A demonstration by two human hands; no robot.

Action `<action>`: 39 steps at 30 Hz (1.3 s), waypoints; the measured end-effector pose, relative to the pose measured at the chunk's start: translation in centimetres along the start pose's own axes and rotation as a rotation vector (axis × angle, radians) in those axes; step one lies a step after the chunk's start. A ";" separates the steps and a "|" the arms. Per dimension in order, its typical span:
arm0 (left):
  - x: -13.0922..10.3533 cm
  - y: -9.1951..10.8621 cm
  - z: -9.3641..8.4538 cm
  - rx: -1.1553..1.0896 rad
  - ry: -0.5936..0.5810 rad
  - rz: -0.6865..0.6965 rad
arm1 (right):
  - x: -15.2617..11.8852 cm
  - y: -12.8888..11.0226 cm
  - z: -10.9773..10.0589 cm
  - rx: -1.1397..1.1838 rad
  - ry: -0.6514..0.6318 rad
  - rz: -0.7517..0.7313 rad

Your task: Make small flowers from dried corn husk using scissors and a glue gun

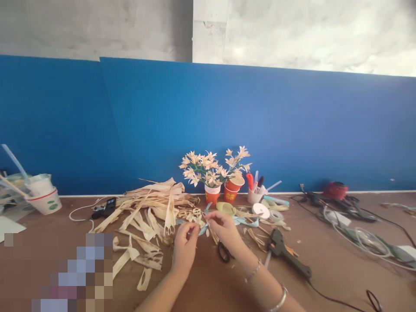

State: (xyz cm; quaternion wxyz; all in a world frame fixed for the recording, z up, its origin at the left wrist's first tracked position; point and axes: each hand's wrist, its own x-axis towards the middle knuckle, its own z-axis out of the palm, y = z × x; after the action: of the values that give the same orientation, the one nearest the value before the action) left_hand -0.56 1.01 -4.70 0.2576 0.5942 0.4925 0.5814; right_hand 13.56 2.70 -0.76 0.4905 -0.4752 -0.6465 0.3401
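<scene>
Over the middle of the table, my left hand (186,245) is closed, with thumb and index finger pinched together. My right hand (225,232) faces it a short way off, fingertips also pinched. Whatever the two pinches hold is too small to make out. Pale blue strips (245,222) lie behind and around the fingertips, and a bit of pale blue shows between the hands. Dried corn husks (152,195) are heaped beside and behind my left hand. The black handle of a pair of scissors (224,252) shows under my right wrist.
Husk flowers (208,162) stand in red paper cups (230,195) at the back. A glue gun (287,253) with its cord lies right of my right forearm. Nearby are a white tape roll (261,211) and a tool cup (254,197). Cables (370,242) spread at far right.
</scene>
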 end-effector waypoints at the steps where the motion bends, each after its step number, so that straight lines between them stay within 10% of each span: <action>1: 0.0 0.0 0.0 -0.002 -0.005 -0.003 | -0.1 -0.1 0.2 0.053 0.001 0.006; 20: 0.0 0.0 0.0 0.002 -0.065 -0.002 | -0.9 -1.2 0.6 -0.180 0.024 -0.157; 39: 0.0 -0.5 0.2 -0.033 -0.043 -0.037 | -0.2 -2.3 -0.8 0.589 -0.005 0.385</action>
State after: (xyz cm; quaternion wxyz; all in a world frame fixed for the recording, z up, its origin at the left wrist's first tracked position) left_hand -0.52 1.24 -5.13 0.2885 0.5931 0.4881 0.5716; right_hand 13.68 1.78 1.48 0.5318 -0.4258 -0.4203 0.5993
